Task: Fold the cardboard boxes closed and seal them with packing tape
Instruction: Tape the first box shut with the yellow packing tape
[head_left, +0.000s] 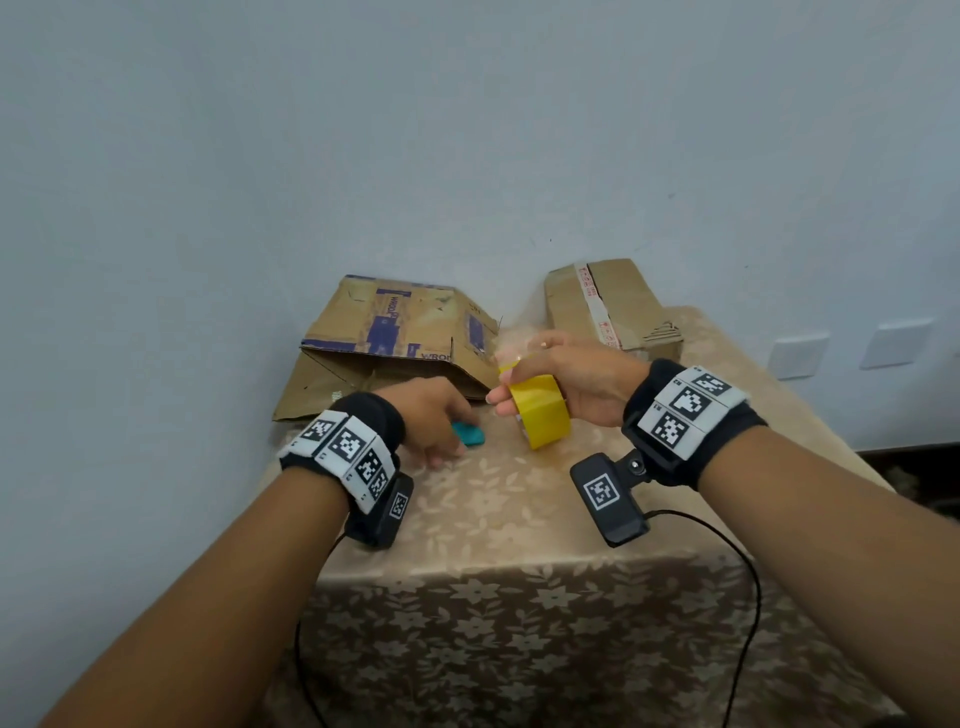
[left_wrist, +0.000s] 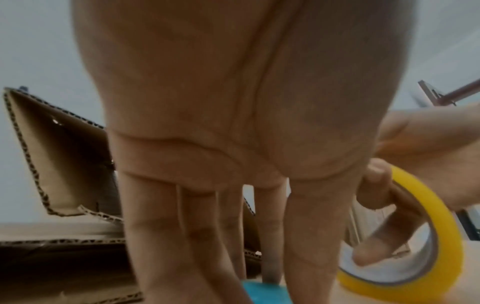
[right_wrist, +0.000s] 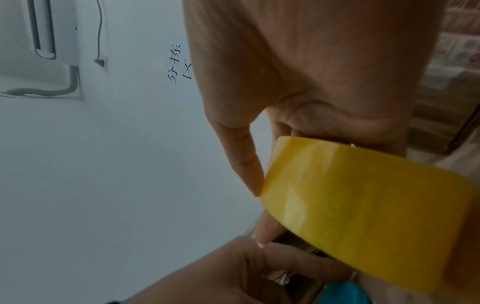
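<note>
My right hand (head_left: 566, 374) grips a yellow packing tape roll (head_left: 540, 413) just above the table, with a finger through its core (left_wrist: 376, 246) and the thumb on the rim of the tape roll (right_wrist: 363, 205). My left hand (head_left: 431, 415) reaches down with straight fingers (left_wrist: 202, 236) onto a small teal object (head_left: 467, 434) lying on the cloth. Behind my left hand a cardboard box with blue print (head_left: 395, 343) lies collapsed, its flaps loose (left_wrist: 59, 154). A second cardboard box (head_left: 613, 306) with red-and-white tape stands at the back right.
The table (head_left: 519, 519) wears a beige floral cloth that hangs over the front edge. Both boxes sit against a pale wall (head_left: 467, 130). Wall sockets (head_left: 795, 356) lie to the right. Black cables (head_left: 748, 571) trail from my wrist cameras.
</note>
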